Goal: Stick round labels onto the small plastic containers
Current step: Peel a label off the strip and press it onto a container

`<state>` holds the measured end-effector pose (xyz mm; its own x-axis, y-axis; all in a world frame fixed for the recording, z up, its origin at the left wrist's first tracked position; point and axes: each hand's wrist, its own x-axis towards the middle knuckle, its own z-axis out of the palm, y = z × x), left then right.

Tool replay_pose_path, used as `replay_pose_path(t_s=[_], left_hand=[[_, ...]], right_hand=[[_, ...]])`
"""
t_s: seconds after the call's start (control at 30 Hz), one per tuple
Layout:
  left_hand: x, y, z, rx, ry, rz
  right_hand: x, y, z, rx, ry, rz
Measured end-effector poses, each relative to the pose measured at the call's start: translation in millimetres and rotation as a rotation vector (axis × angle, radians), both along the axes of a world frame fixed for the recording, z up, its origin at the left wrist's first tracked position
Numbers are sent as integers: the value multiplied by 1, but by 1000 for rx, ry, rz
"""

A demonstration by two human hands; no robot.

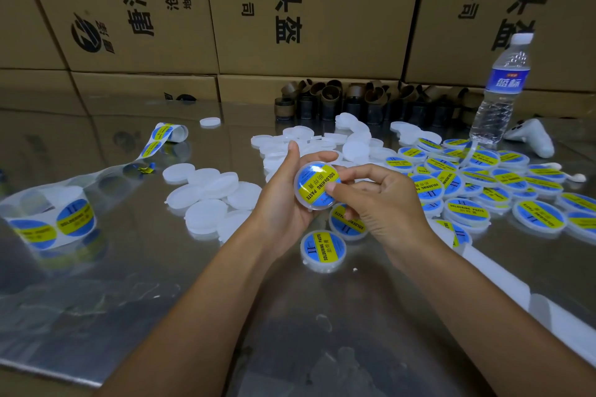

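From where I stand, the left hand cradles one container, thumb up along its far rim and fingers curled behind it. The right hand pinches the near-right edge, with its thumb flat on the label. So both hands are closed on the same piece, held in the air well to the left of the bottle and nearer the person.

The step looks like smoothing down. To do it well, I would rub the thumb outward from the middle to the rim all the way round, so no bubble or lifted edge remains. The left hand should turn the disc rather than the thumb reaching across. The label appears centred inside the rim (worth a glance before pressing hard, since it will not shift afterwards).

The container is a flat round disc with no true long axis. Its labelled face tilts up toward the person. The yellow band is the only direction on it, and it runs diagonally from the upper right, the bottle's side, down to the lower left.

Finished pieces are heaped in front of the bottle's foot. Bare ones lie further left, and the roll lies furthest left of it.
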<state>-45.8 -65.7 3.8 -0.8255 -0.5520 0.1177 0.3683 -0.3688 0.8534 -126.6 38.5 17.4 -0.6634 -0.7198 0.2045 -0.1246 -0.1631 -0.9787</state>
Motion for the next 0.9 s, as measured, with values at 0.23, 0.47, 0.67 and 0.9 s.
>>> replay_pose_path(t_s=[0.23, 0.47, 0.67, 0.9], left_hand=[[2, 3, -2, -136, 17, 44], [2, 2, -4, -183, 40, 42], [3, 3, -4, -191, 46, 58], [3, 9, -2, -222, 42, 29]], right_hand=[[0, 0, 0, -4, -20, 11], [0, -1, 0, 1, -22, 3], [-2, -2, -3, -7, 16, -32], [-3, -4, -10, -59, 140, -73]])
